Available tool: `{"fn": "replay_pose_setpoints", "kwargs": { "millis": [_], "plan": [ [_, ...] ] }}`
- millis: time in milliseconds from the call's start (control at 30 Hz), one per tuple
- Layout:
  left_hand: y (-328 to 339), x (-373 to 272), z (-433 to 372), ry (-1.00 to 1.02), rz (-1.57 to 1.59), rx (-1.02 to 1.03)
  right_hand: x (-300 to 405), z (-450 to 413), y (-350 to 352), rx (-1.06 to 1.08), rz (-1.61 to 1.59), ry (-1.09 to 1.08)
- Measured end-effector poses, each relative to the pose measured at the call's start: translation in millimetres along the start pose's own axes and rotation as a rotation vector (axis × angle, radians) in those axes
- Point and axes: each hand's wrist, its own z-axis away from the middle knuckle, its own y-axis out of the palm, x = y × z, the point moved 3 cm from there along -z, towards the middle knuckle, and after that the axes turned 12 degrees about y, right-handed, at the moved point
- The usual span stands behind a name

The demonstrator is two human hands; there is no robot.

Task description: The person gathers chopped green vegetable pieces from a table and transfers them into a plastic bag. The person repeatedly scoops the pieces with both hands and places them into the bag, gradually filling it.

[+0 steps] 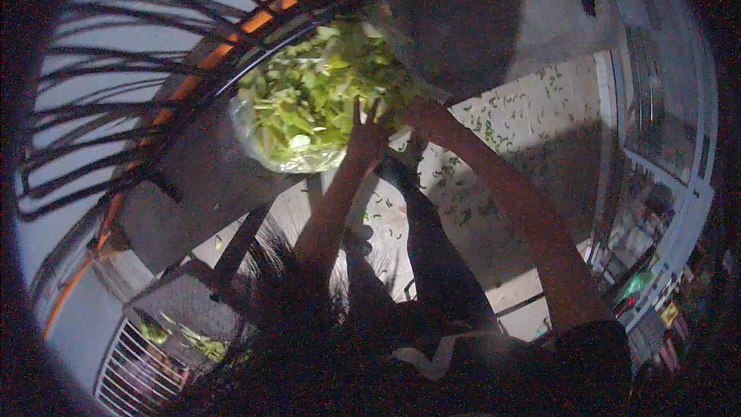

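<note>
A clear plastic bag full of cut green leafy vegetables lies before me at the upper middle. My left hand is at the bag's lower right edge with its fingers spread; whether it grips the plastic cannot be told. Close by on the right, my right hand is at the bag's dark right side, its fingers bent and partly hidden in shadow. What those fingers hold is unclear.
Many small green scraps are strewn over the pale floor. A dark metal grille curves along the left. White wire rack and greens are at lower left; a glass-fronted cabinet stands right.
</note>
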Motion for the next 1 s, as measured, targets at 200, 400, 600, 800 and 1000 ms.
{"fn": "replay_pose_setpoints", "kwargs": {
  "millis": [200,400,600,800,1000],
  "plan": [
    [-50.1,-44.0,67.6,-0.425,0.328,-0.106,2.7,-28.1,-7.2,-0.035,-0.118,0.214],
    [-214.7,-125.0,247.5,-0.803,0.437,-0.942,192.4,-45.9,-170.0,-0.254,-0.642,-0.123],
    [-208.0,-261.1,524.2,-1.637,-0.187,-1.512,436.2,-44.7,-243.9,-0.203,-0.718,-0.588],
    [-59.0,-374.4,735.7,-2.302,-0.659,-1.063,636.0,-74.6,-197.7,0.03,-0.743,-0.797],
    [0.4,-367.5,857.9,-2.549,-0.721,-0.824,789.0,-109.5,-133.4,-0.172,-0.602,-0.819]
  ]
}}
